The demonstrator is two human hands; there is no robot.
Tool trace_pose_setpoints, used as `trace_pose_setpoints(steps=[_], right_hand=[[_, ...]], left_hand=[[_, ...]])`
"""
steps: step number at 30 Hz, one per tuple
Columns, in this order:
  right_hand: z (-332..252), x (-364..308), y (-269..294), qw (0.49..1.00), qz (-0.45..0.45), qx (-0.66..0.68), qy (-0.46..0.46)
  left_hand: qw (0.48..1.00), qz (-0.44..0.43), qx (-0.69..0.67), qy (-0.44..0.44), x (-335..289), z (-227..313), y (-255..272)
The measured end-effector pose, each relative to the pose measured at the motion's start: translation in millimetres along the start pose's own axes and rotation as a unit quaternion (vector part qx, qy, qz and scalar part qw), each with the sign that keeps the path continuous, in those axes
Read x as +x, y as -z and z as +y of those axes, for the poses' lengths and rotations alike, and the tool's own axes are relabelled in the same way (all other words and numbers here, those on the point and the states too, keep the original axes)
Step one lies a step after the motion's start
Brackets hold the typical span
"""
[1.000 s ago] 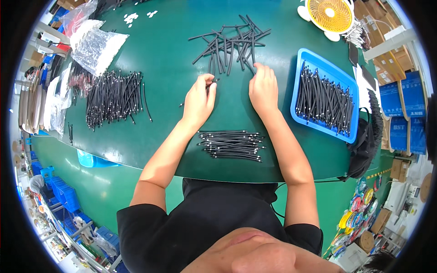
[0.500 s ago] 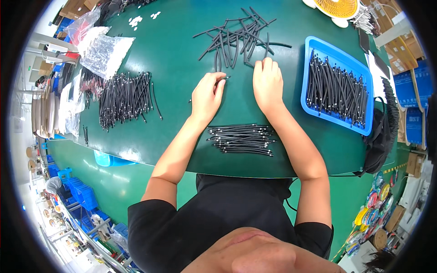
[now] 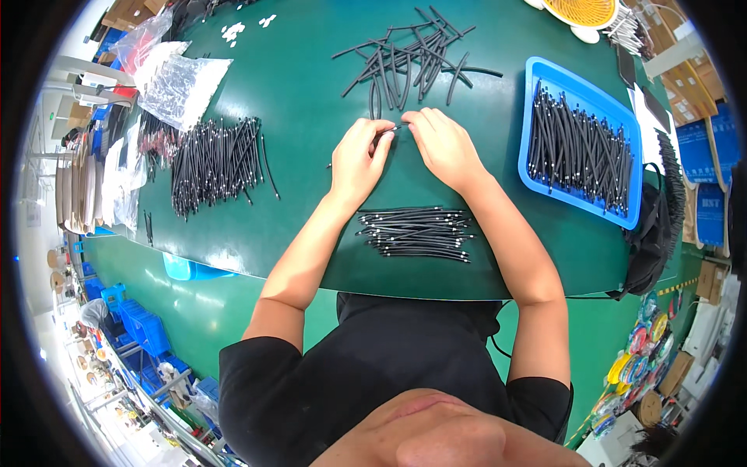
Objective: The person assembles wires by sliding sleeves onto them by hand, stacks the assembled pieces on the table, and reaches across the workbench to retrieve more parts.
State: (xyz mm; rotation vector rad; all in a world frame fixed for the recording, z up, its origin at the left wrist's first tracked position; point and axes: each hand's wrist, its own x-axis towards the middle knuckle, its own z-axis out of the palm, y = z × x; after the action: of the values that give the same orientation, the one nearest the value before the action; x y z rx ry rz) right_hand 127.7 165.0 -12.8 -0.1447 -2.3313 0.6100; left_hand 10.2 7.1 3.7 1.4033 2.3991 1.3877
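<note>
Left hand [image 3: 360, 158] curled nearly closed, thumb and fingers pinching a black cable [image 3: 400, 127] mid-worktop [image 3: 311, 109]. Right hand [image 3: 445, 149] half-curled, fingertips at cable's protruding end; can't tell if gripping. Neat cable stack [image 3: 416, 233] by near edge, between forearms. Loose black tubes [image 3: 420, 58] toward far edge. Blue tray [image 3: 568, 84] of cables near right edge; cable heap [image 3: 218, 167] toward left edge.
</note>
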Motion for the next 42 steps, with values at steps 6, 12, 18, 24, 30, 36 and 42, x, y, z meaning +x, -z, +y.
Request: trace_pose_setpoints(steps=[6, 12, 18, 24, 30, 36, 42], right_hand=[[-5, 6, 10, 1.0, -0.008, -0.001, 0.015], [-3, 8, 11, 1.0, -0.008, 0.003, 0.026], [-1, 7, 13, 0.997, -0.035, -0.038, 0.056], [-7, 8, 14, 0.991, -0.03, -0.082, 0.099], [-3, 7, 9, 0.99, -0.077, -0.052, 0.104], [-7, 5, 8, 0.986, -0.094, -0.045, 0.132], [-13, 10, 8, 0.993, -0.034, -0.072, 0.091]], left_hand=[[1.0, -0.001, -0.008, -0.019, -1, -2, -1], [1.0, 0.005, -0.021, -0.01, 0, -4, 1], [0.998, -0.002, -0.011, -0.065, 0, -10, 0], [0.997, 0.003, -0.003, -0.081, -2, -10, 0], [0.994, -0.075, -0.072, -0.037, -5, -4, 6], [0.981, -0.098, -0.119, -0.119, -5, -4, 2], [0.989, 0.111, -0.092, 0.013, 7, -16, 20]])
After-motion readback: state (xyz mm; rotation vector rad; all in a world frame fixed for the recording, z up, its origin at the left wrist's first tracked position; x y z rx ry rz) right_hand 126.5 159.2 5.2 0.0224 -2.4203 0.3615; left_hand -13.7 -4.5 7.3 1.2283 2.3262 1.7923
